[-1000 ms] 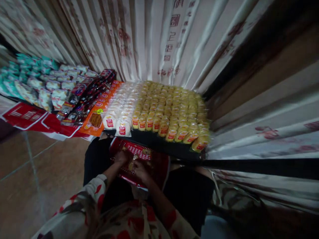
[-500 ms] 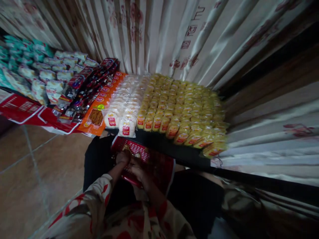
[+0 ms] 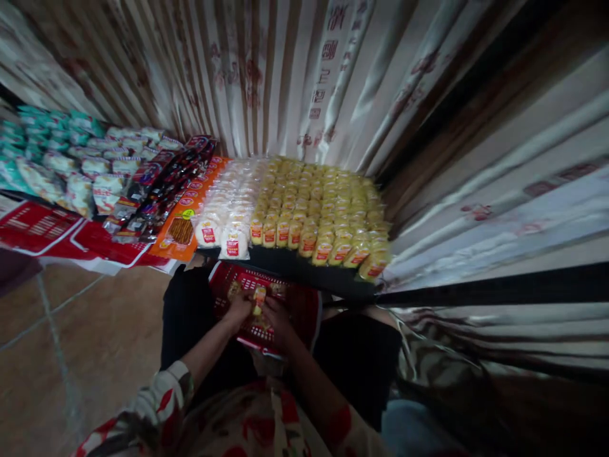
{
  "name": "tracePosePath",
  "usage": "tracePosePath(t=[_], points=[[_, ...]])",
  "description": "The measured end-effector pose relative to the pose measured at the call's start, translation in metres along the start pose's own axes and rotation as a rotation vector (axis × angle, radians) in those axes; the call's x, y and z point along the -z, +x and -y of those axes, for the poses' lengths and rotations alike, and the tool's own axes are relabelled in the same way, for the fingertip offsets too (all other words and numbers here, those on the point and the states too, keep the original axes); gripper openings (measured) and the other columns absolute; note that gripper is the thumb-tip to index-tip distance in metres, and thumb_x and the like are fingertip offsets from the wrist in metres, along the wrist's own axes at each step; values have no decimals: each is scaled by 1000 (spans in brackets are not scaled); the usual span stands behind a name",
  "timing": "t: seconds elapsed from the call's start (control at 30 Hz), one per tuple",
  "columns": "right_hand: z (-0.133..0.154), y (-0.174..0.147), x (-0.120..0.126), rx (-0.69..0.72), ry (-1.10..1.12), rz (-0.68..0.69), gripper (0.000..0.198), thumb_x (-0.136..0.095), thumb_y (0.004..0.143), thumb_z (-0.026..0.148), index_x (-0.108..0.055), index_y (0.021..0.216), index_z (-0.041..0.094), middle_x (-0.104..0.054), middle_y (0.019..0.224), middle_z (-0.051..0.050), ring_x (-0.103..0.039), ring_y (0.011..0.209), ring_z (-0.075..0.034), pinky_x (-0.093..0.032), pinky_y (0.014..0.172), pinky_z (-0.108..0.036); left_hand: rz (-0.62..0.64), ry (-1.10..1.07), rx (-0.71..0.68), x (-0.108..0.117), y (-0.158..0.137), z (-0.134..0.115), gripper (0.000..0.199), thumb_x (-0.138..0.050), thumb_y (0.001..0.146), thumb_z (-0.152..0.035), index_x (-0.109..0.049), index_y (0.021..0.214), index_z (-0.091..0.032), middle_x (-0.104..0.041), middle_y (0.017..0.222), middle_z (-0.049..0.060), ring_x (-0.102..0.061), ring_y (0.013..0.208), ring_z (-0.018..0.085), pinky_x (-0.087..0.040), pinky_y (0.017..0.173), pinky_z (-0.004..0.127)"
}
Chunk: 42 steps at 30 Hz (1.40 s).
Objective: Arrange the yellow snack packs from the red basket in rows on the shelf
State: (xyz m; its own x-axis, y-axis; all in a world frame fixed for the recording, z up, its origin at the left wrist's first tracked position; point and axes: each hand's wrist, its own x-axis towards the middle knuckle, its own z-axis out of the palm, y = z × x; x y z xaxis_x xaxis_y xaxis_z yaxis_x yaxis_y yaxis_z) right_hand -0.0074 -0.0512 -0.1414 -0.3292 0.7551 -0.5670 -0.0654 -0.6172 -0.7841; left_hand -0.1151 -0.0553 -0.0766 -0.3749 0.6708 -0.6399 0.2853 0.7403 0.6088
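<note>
A small yellow wrapped snack packet (image 3: pixel 259 299) with a red and orange label stands out between my two hands. My left hand (image 3: pixel 239 309) grips it from the left with its fingertips. From the right, the fingers of my right hand (image 3: pixel 278 315) close on the same packet. Both hands are over a red plastic basket (image 3: pixel 219 279) with slotted walls, which rests on my lap. Pale small pieces lie in the basket, too dim to name.
Just ahead, rows of yellow snack packets (image 3: pixel 318 206) stand on a black surface. Beside them are white round packets (image 3: pixel 235 241), an orange snack bag (image 3: pixel 178 231), dark packets (image 3: pixel 159 190), white packets (image 3: pixel 95 166) and green packets (image 3: pixel 57 130). A pleated curtain (image 3: pixel 285 76) hangs behind.
My hands were close together low in the basket; now they are farther apart with the yellow snack packet showing between them. The view has shifted slightly.
</note>
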Motion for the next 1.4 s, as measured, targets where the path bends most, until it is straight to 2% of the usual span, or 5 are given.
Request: tracePosePath(t=[0.27,0.6,0.87,1.17,1.4], points=[[36,-36,24,244,-73,-126,37,-62,64,36,-63,98,21,-70,94,-4,-65,84,-21,-52,77,-37,201,-292,-239,5,-25,-30,30,-59,69,-13,-61,99,-13,-64,74,1,-59,68,12,-47,66,22],[89,-78,48,648,-260,-305,38,-47,83,32,-54,119,22,-64,112,-7,-61,102,-20,-49,91,-38,247,-98,-658,-3,-56,-95,21,-58,71,-25,-62,90,-15,-61,73,0,-53,67,12,-43,65,24],[106,-94,60,940,-518,-733,46,-38,88,32,-41,131,15,-40,135,-17,-42,124,-24,-44,96,-46,-51,51,-874,-54,-53,-148,9,-58,76,-20,-60,83,-16,-54,78,1,-52,74,13,-42,72,25],[106,-85,82,926,-497,-711,46,-31,91,30,-38,133,14,-42,136,-17,-41,125,-23,-47,94,-43,-99,190,-854,-97,-52,-176,22,-57,80,-19,-61,101,-18,-59,89,4,-55,81,15,-44,76,27],[111,-68,91,897,-524,-802,55,-27,89,24,-23,141,10,-22,148,-17,-23,136,-24,-31,106,-48,-102,193,-866,-108,-51,-184,31,-55,80,-18,-56,111,-15,-59,104,8,-56,95,18,-44,87,31]])
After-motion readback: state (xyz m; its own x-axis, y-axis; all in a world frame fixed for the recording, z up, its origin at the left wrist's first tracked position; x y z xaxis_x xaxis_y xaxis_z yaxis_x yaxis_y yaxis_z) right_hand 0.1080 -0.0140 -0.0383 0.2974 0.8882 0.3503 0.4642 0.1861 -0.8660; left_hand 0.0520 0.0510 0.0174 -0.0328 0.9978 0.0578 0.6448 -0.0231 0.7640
